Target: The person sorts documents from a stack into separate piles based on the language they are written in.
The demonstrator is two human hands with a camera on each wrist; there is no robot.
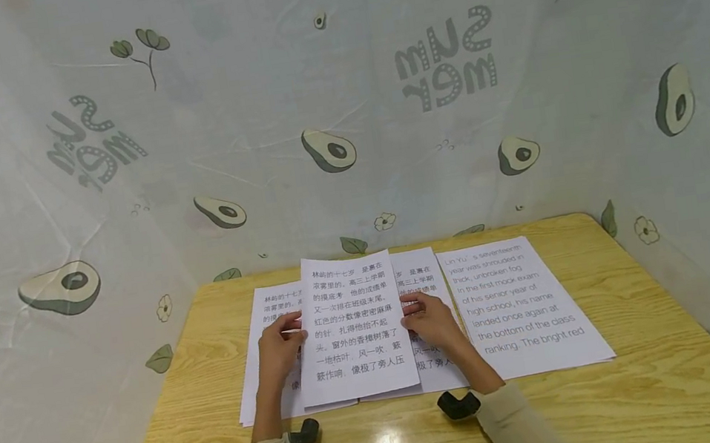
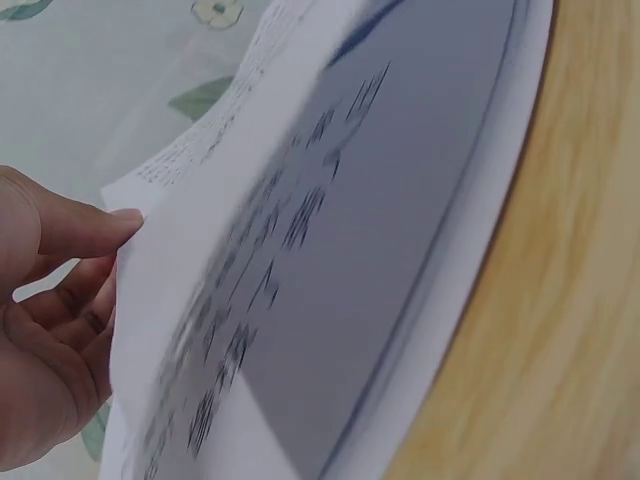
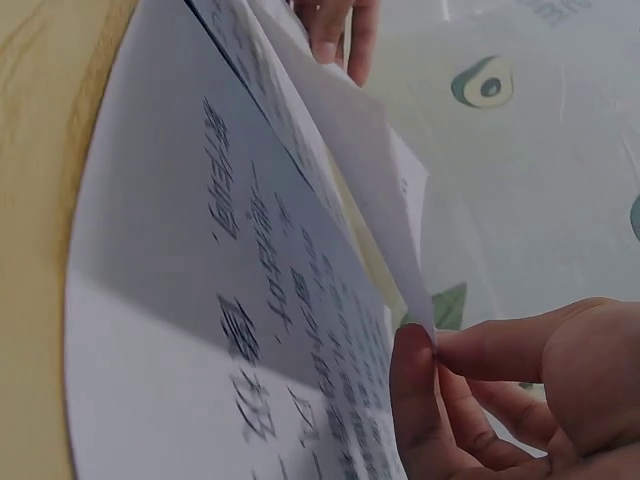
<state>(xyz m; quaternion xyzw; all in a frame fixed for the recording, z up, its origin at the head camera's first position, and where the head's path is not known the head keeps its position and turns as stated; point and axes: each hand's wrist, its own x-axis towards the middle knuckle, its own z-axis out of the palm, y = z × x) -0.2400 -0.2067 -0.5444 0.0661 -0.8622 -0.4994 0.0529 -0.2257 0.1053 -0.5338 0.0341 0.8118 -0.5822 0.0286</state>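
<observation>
A sheet of paper (image 1: 353, 326) printed with Chinese text is held up above the table between both hands. My left hand (image 1: 282, 351) pinches its left edge; in the left wrist view the thumb (image 2: 95, 228) lies on the near face. My right hand (image 1: 434, 323) pinches the right edge, with thumb and fingertip meeting on the paper in the right wrist view. Beneath the raised sheet lie a left paper stack (image 1: 258, 380) and a middle paper stack (image 1: 445, 374), both with Chinese print and partly covered by the sheet and hands.
Right of the middle stack lies an English-printed paper stack (image 1: 521, 304). All of it rests on a wood-grain table (image 1: 647, 392). Behind stands a pale curtain (image 1: 271, 98) with avocado prints. Black devices (image 1: 458, 405) sit at the wrists.
</observation>
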